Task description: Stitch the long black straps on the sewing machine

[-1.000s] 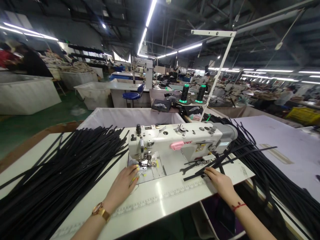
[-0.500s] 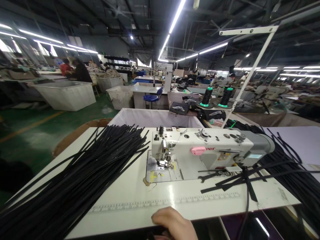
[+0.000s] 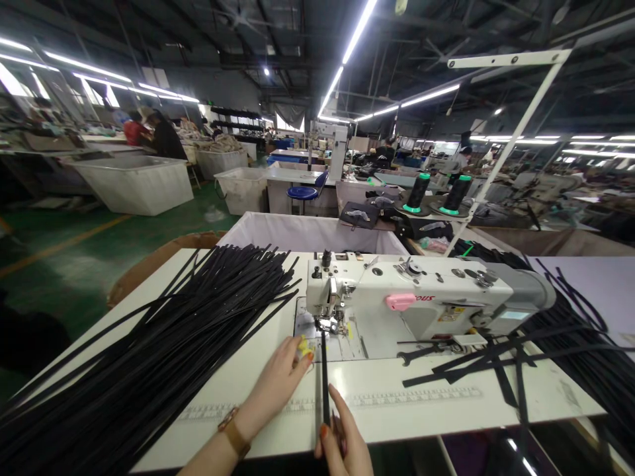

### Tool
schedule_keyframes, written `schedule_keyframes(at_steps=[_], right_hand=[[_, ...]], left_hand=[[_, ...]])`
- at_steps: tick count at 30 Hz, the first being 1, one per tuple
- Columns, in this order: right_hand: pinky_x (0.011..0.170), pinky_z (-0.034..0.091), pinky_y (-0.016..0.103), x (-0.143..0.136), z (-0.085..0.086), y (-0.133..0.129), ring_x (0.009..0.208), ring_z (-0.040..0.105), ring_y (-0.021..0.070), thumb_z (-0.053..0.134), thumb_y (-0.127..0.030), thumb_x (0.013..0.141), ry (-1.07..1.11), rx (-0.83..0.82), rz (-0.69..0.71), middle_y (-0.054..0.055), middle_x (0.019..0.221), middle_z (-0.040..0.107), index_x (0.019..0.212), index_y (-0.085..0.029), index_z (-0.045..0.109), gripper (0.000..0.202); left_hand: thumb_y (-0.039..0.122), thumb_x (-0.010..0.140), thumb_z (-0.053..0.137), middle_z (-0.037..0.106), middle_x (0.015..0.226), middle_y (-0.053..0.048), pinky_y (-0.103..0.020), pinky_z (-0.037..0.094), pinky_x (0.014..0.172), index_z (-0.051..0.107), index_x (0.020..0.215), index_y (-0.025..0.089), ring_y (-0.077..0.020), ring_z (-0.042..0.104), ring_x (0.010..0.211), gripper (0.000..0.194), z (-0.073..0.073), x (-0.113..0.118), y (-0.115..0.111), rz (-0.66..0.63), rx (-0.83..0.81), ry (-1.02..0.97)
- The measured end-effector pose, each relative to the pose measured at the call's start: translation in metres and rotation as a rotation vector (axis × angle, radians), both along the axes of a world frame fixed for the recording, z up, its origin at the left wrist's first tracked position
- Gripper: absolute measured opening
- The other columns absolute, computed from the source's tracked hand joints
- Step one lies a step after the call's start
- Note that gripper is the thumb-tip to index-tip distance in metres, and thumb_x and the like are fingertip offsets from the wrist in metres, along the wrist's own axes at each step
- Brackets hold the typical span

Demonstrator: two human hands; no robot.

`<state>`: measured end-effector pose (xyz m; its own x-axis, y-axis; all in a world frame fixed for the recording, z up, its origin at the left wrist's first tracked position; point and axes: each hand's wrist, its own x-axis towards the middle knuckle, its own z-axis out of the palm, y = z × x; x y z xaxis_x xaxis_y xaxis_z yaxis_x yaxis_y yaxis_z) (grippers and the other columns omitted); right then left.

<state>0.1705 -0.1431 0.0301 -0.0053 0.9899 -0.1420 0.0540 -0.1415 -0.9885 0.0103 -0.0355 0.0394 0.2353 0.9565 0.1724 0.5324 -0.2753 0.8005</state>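
Observation:
A narrow black strip (image 3: 325, 377) runs from under the presser foot of the white sewing machine (image 3: 407, 291) toward me. My right hand (image 3: 344, 433) is closed on its near end, thumb on top; a small dark, pointed object shows between those fingers, too unclear to name. To the left of the strip, my left hand (image 3: 285, 370) rests at the front of the needle plate. Its thumb and fingers are apart, beside yellow marks on the plate, and I see nothing held in it. A brown band circles the left wrist.
A heap of long black strips (image 3: 188, 330) covers the table's left side. More strips (image 3: 560, 330) lie at the right, near a wrench (image 3: 419, 354). A printed ruler (image 3: 417, 396) crosses the front. Thread cones (image 3: 417, 193) stand behind the machine.
My left hand has come into view and reached the needle plate. A black strip now lies under the presser foot, its near end in my right hand. The view has shifted slightly.

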Motion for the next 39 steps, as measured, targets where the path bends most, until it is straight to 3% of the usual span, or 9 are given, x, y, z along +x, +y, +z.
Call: schedule_keyframes(at_steps=[3, 8, 15, 21, 28, 39], right_hand=[[0.063, 0.044, 0.032, 0.002, -0.027, 0.023, 0.057, 0.053, 0.0172, 0.052, -0.071, 0.078, 0.043, -0.017, -0.077, 0.0, 0.058, 0.058, 0.128, -0.008, 0.054, 0.081], [0.052, 0.035, 0.025, 0.0, -0.045, 0.033, 0.049, 0.047, 0.0119, 0.056, -0.067, 0.078, 0.208, -0.079, 0.083, -0.002, 0.051, 0.056, 0.123, -0.003, 0.053, 0.078], [0.034, 0.016, 0.019, -0.002, -0.028, 0.048, 0.032, 0.028, 0.003, 0.06, -0.066, 0.075, 0.308, -0.233, 0.106, -0.005, 0.06, 0.058, 0.128, -0.011, 0.045, 0.078], [0.03, 0.017, 0.017, -0.004, -0.027, 0.058, 0.031, 0.026, 0.0014, 0.063, -0.062, 0.075, 0.377, -0.28, 0.092, -0.005, 0.061, 0.06, 0.132, -0.011, 0.037, 0.081], [0.032, 0.019, 0.017, -0.005, -0.021, 0.058, 0.033, 0.029, 0.0023, 0.06, -0.061, 0.077, 0.306, -0.268, 0.083, -0.005, 0.061, 0.06, 0.129, -0.012, 0.04, 0.075], [0.034, 0.02, 0.018, -0.006, -0.014, 0.055, 0.035, 0.032, 0.0036, 0.06, -0.055, 0.08, 0.304, -0.244, 0.063, -0.005, 0.06, 0.059, 0.127, -0.011, 0.044, 0.066]], left_hand=[[0.028, 0.093, 0.049, 0.058, 0.125, -0.012, -0.051, 0.043, 0.1, 0.058, 0.119, 0.019, -0.0296, 0.053, 0.116, 0.029, -0.012, -0.004, 0.017, 0.024, 0.221, 0.303], [0.02, 0.093, 0.049, 0.057, 0.132, -0.009, -0.05, 0.042, 0.105, 0.057, 0.124, 0.02, -0.0272, 0.053, 0.121, 0.032, -0.031, -0.001, 0.02, -0.147, 0.394, 0.502], [0.018, 0.094, 0.046, 0.057, 0.133, -0.01, -0.052, 0.041, 0.107, 0.057, 0.124, 0.018, -0.0277, 0.052, 0.124, 0.033, -0.032, 0.002, 0.029, -0.163, 0.449, 0.57], [0.017, 0.094, 0.044, 0.056, 0.135, -0.011, -0.052, 0.042, 0.105, 0.055, 0.126, 0.017, -0.0274, 0.05, 0.126, 0.034, -0.034, 0.002, 0.034, -0.157, 0.441, 0.551], [0.017, 0.093, 0.044, 0.055, 0.136, -0.011, -0.053, 0.043, 0.104, 0.054, 0.129, 0.018, -0.0275, 0.049, 0.127, 0.037, -0.04, 0.001, 0.037, -0.165, 0.436, 0.515], [0.017, 0.094, 0.043, 0.056, 0.135, -0.009, -0.052, 0.043, 0.104, 0.055, 0.127, 0.018, -0.0269, 0.049, 0.126, 0.036, -0.032, 0.001, 0.035, -0.172, 0.438, 0.524]])
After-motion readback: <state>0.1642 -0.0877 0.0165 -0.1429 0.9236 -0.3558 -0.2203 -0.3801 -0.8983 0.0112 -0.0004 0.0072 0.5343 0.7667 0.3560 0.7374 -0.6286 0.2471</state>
